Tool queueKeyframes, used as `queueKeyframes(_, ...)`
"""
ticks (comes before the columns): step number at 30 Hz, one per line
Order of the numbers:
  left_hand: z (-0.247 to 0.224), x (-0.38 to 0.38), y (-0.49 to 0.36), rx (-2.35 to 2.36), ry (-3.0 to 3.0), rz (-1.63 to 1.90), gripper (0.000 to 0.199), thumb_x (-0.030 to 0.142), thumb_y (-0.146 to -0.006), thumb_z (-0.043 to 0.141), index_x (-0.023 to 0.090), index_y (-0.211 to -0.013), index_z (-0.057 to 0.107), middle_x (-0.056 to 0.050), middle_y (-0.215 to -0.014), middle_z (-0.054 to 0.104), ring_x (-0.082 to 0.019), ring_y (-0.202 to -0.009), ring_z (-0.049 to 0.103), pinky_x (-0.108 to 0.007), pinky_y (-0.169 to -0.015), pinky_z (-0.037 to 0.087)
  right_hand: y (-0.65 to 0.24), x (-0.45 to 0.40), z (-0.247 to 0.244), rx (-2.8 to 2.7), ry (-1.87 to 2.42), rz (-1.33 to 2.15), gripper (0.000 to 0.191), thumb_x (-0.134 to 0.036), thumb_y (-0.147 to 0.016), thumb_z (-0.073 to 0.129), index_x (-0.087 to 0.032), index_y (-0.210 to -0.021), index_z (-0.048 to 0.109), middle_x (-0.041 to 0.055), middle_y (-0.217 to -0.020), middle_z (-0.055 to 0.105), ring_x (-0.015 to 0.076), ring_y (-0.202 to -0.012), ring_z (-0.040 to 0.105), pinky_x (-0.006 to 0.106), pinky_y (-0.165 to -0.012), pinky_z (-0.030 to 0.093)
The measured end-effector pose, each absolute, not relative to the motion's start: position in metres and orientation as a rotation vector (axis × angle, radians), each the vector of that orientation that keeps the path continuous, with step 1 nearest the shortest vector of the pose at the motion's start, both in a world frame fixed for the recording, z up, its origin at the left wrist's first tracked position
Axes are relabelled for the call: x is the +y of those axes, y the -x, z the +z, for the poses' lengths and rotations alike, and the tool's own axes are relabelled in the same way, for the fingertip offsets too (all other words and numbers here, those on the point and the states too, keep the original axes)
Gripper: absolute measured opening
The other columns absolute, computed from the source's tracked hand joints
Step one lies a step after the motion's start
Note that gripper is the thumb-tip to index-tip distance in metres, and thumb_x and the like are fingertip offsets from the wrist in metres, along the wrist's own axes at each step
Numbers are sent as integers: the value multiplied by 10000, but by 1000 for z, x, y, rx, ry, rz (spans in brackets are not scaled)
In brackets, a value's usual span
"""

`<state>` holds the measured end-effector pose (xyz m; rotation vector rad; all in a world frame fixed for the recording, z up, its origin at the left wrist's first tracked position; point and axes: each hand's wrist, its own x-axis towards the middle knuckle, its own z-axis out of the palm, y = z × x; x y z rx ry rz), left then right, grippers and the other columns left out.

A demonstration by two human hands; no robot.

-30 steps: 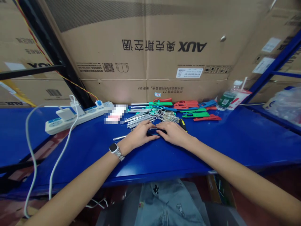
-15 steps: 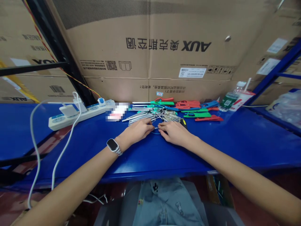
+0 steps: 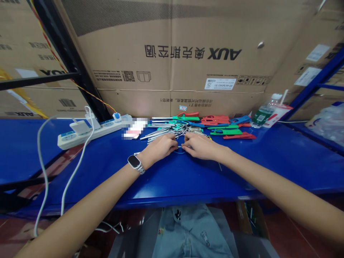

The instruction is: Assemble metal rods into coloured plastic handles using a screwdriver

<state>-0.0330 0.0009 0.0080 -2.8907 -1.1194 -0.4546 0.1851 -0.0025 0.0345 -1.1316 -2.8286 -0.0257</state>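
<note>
My left hand (image 3: 161, 146) and my right hand (image 3: 200, 145) meet just above the blue tabletop, fingers closed in a pinch. Between the fingertips shows a short, thin, pale piece that looks like a wire (image 3: 179, 147); the fingers hide most of it. A silvery tip (image 3: 137, 153) shows left of my left wrist, and a thin strand (image 3: 220, 166) sticks out below my right wrist. Right behind the hands lies a heap of metal tubes (image 3: 154, 136) and tangled thin wires (image 3: 185, 128). My right hand partly covers some clear pieces (image 3: 197, 129).
Green lighter shells (image 3: 226, 132), red lighter shells (image 3: 215, 119) and blue ones (image 3: 240, 119) lie behind to the right. A bottle (image 3: 262, 116) and a cup (image 3: 278, 114) stand farther right. A power strip (image 3: 77, 136) with white cords sits left. Cardboard boxes (image 3: 172, 64) wall off the back.
Both hands stay together but have shifted slightly. The silvery tip by my left wrist and the strand below my right wrist have come into sight.
</note>
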Motion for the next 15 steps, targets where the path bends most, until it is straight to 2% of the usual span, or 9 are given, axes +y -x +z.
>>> queueKeyframes(3,12,-2,30,-1061,2877,-383,310,220,-1032,466,155,-912,744,-94,-928,610,-225,-856,603,-347,-763,476,-184,11,35,-2792,1149,105,189,-232,-936,605,-205,-969,789,73,-981,706,196,-852,632,291,-693,391)
queueKeyframes(7,14,-6,29,-1046,2844,-281,309,215,-1030,468,141,-925,749,-110,-941,614,-246,-888,595,-364,-783,470,-181,28,34,-2813,1113,294,125,-188,-870,657,-195,-870,782,30,-813,720,149,-716,612,263,-656,376)
queueKeyframes(15,12,-7,29,-1042,2835,-328,373,227,-1040,405,155,-866,727,-98,-924,597,-217,-866,571,-343,-786,470,-180,30,36,-2885,1077,253,186,-132,-850,617,-198,-858,791,40,-757,722,162,-685,607,285,-675,390)
